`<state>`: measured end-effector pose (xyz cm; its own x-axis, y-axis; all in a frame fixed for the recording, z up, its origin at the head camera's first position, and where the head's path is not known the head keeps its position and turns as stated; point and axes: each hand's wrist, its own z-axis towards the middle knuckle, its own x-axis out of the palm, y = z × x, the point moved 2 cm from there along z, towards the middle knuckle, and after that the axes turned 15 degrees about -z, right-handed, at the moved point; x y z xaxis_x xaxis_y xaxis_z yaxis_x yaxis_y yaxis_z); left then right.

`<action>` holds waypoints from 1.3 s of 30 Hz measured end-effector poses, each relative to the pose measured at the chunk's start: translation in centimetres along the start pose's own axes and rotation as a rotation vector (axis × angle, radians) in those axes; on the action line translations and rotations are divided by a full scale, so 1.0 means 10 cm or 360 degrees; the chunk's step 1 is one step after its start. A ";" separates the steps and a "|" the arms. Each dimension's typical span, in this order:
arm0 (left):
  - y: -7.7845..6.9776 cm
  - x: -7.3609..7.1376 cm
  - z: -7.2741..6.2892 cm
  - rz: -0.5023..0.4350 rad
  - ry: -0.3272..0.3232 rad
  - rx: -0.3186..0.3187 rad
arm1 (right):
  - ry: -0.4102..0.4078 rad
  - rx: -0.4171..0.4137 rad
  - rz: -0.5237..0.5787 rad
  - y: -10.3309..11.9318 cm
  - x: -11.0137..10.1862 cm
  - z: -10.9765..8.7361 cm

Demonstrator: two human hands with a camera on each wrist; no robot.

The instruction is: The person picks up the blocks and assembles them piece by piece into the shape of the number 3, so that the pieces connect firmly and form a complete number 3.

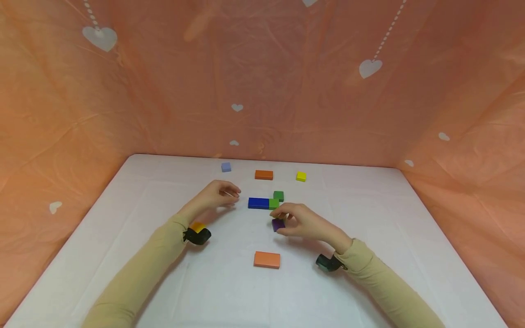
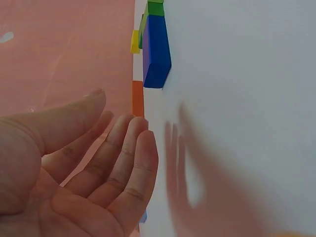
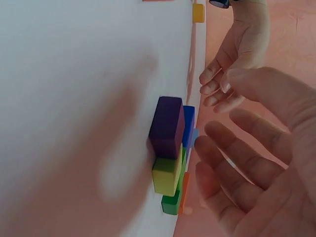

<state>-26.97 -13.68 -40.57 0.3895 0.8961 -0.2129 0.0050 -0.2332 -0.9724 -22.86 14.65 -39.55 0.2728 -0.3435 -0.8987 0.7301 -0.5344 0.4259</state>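
Observation:
My right hand (image 1: 305,223) hovers around a purple block (image 3: 167,126), its fingers loosely bent and holding nothing. In the right wrist view a gap shows between the fingers and the purple block. A yellow-green block (image 3: 165,175) touches the purple one and is mostly covered by my fingers in the head view. Beyond them lie a blue block (image 1: 258,203), a light green block (image 1: 274,204) against its right end and a darker green block (image 1: 278,196) behind. My left hand (image 1: 217,195) hangs over the table left of the blue block, fingers relaxed and apart from it (image 2: 94,173).
An orange block (image 1: 267,259) lies near the front. Along the back are a light blue block (image 1: 226,167), a dark orange block (image 1: 264,175) and a yellow block (image 1: 301,176). A yellow-orange block (image 1: 198,227) is partly hidden by my left wrist. Orange curtains surround the white table (image 1: 361,205).

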 end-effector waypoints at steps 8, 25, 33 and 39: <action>0.02 -0.15 -0.25 -0.0068 0.0065 -0.0054 | 0.0019 -0.0026 0.0048 0.10 0.03 -0.01; 0.06 -0.63 -0.70 0.0046 0.0157 -0.0011 | 0.0006 -0.0153 0.0099 0.22 0.10 -0.07; 0.11 -0.74 -0.84 0.0113 0.0173 -0.0037 | 0.0038 -0.0161 0.0058 0.23 0.14 -0.07; 0.14 -0.76 -0.91 0.0119 0.0179 -0.0081 | 0.0077 -0.0122 0.0074 0.24 0.17 -0.08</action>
<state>-21.53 -24.21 -39.49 0.4913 0.8281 -0.2699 0.0175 -0.3192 -0.9475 -20.15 13.39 -40.15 0.3363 -0.3276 -0.8829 0.7611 -0.4575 0.4597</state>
